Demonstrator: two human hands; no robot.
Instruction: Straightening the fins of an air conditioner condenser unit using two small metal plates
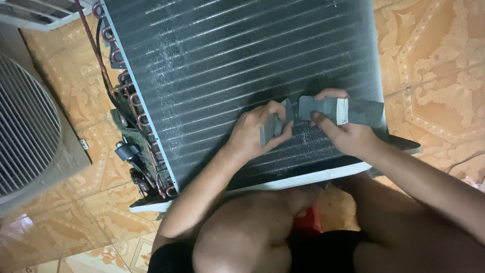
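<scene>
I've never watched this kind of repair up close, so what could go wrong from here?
The left hand presses a grey pad on the finned coil; the thin fins might bend, or scrape bare fingers. The right hand holds a grey strip near the coil's edge, where it could slip off.

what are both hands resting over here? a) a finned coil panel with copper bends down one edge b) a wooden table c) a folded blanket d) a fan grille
a: the left hand and right hand, each holding a grey pad-like piece, sit on the dark finned coil panel, with copper tube bends along its left edge.
</scene>
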